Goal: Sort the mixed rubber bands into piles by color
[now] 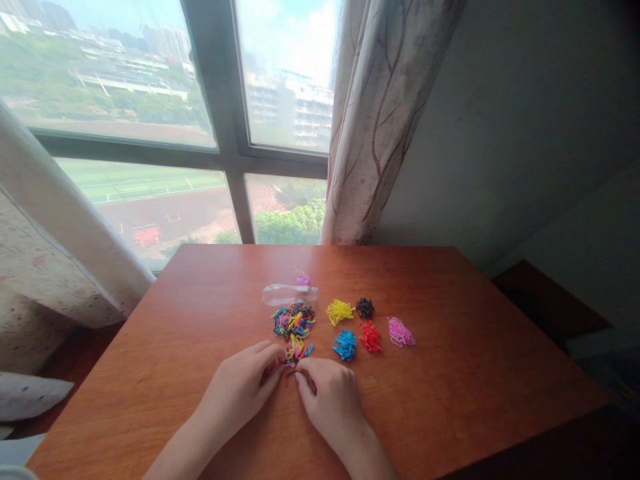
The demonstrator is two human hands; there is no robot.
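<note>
Small rubber bands of mixed colours lie in a pile, with a looser clump trailing from it toward my hands. My left hand is at the near left edge of this clump, thumb and fingertips pinched together; what is between them is too small to make out. Just to its right, my right hand pinches a dark rubber band between thumb and forefinger. Single-colour piles lie to the right: yellow bands, black bands, blue bands, red bands and pink bands.
Behind the mixed pile a clear plastic bottle lies on its side, with a purple lid-like piece by it. The brown wooden table reaches back to a window with curtains.
</note>
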